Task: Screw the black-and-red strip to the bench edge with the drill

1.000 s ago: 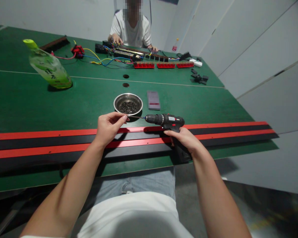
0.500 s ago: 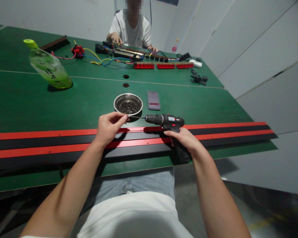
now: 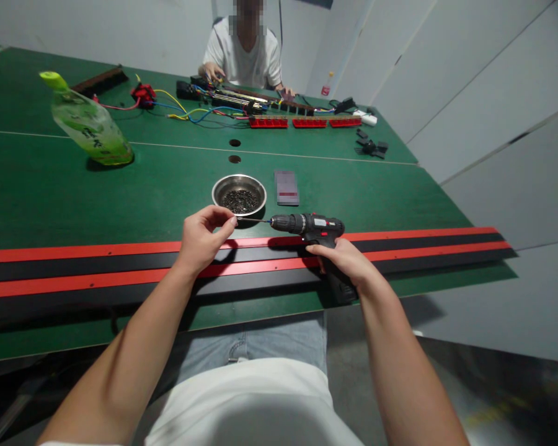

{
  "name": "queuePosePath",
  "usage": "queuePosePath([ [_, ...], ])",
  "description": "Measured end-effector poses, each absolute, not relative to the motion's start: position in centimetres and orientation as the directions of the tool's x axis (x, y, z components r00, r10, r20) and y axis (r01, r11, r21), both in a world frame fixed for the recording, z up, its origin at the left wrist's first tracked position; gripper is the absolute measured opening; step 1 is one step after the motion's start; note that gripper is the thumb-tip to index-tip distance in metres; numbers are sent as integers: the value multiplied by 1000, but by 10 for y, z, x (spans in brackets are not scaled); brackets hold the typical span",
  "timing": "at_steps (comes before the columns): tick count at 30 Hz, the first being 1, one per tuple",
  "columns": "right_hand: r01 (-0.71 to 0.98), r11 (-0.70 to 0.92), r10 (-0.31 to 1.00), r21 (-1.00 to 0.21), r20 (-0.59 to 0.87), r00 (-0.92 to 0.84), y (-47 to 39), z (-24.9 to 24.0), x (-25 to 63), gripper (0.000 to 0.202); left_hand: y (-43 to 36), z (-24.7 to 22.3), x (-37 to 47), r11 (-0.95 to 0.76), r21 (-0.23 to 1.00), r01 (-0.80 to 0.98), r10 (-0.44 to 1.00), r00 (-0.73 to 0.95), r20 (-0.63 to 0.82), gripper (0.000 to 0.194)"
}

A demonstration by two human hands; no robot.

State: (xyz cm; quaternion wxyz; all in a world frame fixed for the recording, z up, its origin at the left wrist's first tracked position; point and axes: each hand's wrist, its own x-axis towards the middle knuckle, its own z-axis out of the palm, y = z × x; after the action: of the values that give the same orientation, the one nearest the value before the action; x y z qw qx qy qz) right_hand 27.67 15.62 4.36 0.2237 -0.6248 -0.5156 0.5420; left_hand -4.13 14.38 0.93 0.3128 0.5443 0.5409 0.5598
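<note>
My right hand [image 3: 346,261] is wrapped round the grip of a black cordless drill [image 3: 323,224], which points left. From its chuck a long thin bit [image 3: 256,220] reaches to my left hand [image 3: 204,238]. There thumb and forefinger pinch together at the bit's tip; anything small between them is hidden. Just behind the fingertips stands a round metal bowl [image 3: 240,181] with many small dark screws [image 3: 240,201] in it. Below both hands, two long red-and-black strips [image 3: 255,267] lie side by side along the table's near edge.
A grey phone-like slab [image 3: 286,188] lies right of the bowl. On the left a green bottle [image 3: 93,130] stands on the green table [image 3: 177,179]. Across from me sits a person [image 3: 246,56] behind wires and red-fronted parts [image 3: 268,122]. Black pieces [image 3: 371,147] lie at the right.
Both hands and the drill hold almost the same pose. The whole view has shifted very slightly.
</note>
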Motion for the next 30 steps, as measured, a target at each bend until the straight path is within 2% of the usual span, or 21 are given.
queuePosePath([
  [10, 419, -346, 891, -839, -434, -132, 156, 42, 278, 29, 147, 12, -42, -186, 976, 113, 965, -167, 204, 23],
  [30, 417, -334, 891, -845, -427, -154, 157, 41, 280, 30, 145, 14, -43, -172, 971, 167, 957, -204, 205, 19],
])
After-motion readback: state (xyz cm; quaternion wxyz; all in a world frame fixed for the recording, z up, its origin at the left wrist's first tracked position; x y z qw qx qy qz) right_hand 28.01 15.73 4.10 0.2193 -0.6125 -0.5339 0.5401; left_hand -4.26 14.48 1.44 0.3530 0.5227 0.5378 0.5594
